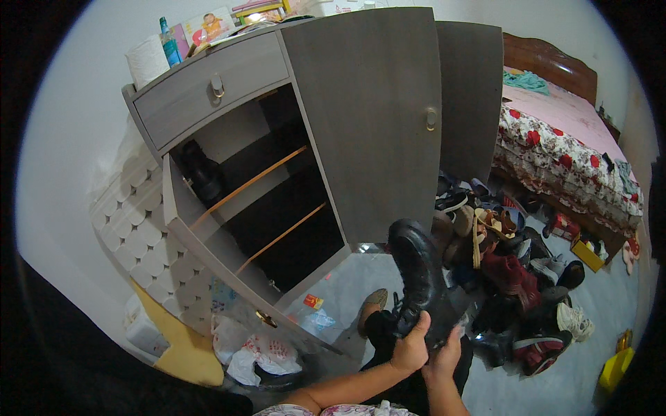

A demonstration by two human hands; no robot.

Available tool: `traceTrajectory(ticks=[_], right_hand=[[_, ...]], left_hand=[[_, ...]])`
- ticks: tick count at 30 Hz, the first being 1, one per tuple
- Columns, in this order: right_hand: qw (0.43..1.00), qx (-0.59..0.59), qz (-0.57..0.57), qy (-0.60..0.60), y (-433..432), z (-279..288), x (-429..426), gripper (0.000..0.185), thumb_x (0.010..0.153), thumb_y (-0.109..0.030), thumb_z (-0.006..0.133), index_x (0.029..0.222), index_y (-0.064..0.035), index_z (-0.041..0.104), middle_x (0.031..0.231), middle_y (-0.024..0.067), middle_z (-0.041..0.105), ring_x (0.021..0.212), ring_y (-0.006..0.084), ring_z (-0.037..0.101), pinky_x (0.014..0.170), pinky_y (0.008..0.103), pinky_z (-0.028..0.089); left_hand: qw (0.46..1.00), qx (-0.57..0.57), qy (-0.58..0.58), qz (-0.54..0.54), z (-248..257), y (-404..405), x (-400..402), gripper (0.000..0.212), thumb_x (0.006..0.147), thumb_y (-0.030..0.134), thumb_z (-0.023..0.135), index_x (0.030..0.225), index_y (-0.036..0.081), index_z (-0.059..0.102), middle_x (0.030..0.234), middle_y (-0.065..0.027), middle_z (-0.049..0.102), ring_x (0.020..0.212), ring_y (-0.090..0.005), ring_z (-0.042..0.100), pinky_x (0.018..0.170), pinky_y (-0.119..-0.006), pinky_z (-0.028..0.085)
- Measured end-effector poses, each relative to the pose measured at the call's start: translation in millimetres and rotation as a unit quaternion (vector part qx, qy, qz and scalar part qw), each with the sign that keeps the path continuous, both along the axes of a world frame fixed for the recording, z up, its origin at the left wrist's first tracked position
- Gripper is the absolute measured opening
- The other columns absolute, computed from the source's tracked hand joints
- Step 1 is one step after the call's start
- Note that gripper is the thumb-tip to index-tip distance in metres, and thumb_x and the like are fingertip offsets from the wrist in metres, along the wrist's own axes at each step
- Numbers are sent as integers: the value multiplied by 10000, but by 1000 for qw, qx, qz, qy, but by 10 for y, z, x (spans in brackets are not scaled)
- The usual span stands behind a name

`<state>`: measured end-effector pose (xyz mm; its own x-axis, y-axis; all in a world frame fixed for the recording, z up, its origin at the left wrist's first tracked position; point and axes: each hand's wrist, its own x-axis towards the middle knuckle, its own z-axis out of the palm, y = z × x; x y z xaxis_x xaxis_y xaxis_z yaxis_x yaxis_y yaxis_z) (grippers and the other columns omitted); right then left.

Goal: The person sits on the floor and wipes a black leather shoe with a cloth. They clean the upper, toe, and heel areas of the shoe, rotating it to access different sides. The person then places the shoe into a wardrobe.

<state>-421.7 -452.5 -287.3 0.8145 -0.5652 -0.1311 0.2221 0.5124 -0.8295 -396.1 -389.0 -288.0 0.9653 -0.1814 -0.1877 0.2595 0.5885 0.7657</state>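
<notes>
My left hand (412,344) grips a black leather lace-up boot (413,260), its toe pointing up and away from me. My right hand (443,354) is closed on dark footwear right beside it; whether that is the same boot's shaft or a second boot, I cannot tell. Both hands are close together over my lap. Ahead and to the left stands a grey wooden cabinet (359,125) with open doors. Black boots (200,171) stand on its upper left shelf. To the right of my hands lies a heap of mixed shoes (512,275) on the floor.
A low open cabinet door (234,260) juts toward me on the left. Plastic bags (265,359) and a yellow panel (187,353) lie near it. Beyond the shoes stands a bed (562,140). A yellow box (590,252) and a yellow plastic object (616,369) are at right.
</notes>
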Motion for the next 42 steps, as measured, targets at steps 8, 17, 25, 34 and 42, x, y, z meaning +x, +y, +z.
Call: traceTrajectory(ticks=[8,17,25,34,42], right_hand=[[988,-98,99,-71,-459,-285,20,431,906,-277,479,1254,-24,497,1247,146,535,1117,307,528,974,418,393],[927,284,180,-165,-708,-172,-69,520,973,-443,359,1256,-30,500,1205,113,552,1095,271,534,988,416,402],[898,355,225,-133,-786,281,12,618,961,-533,331,1252,-15,499,1127,117,593,1023,251,573,930,418,449],[903,309,208,-216,-947,176,84,568,978,-464,350,1316,-24,472,1200,190,585,1104,310,570,989,433,439],[902,326,211,-189,-841,39,-70,594,961,-487,380,1322,-23,462,1296,151,534,1160,321,529,1036,443,382]], left_hand=[[965,-236,-18,-115,244,0,-125,394,962,275,516,1256,13,510,1268,-108,548,1156,-236,527,1010,-376,413],[937,-226,65,-257,239,135,-176,544,959,388,471,1364,31,400,1367,-119,472,1251,-269,458,1070,-434,348],[833,-345,130,-413,-2,306,-176,539,967,384,460,1361,20,412,1377,-102,470,1249,-240,464,1085,-380,338],[794,-356,159,-467,-35,302,-202,566,950,427,457,1320,-3,454,1349,-146,495,1241,-288,480,1077,-430,347],[855,-305,149,-391,39,317,-79,559,949,406,473,1307,-23,454,1338,-160,502,1230,-296,490,1079,-435,344]])
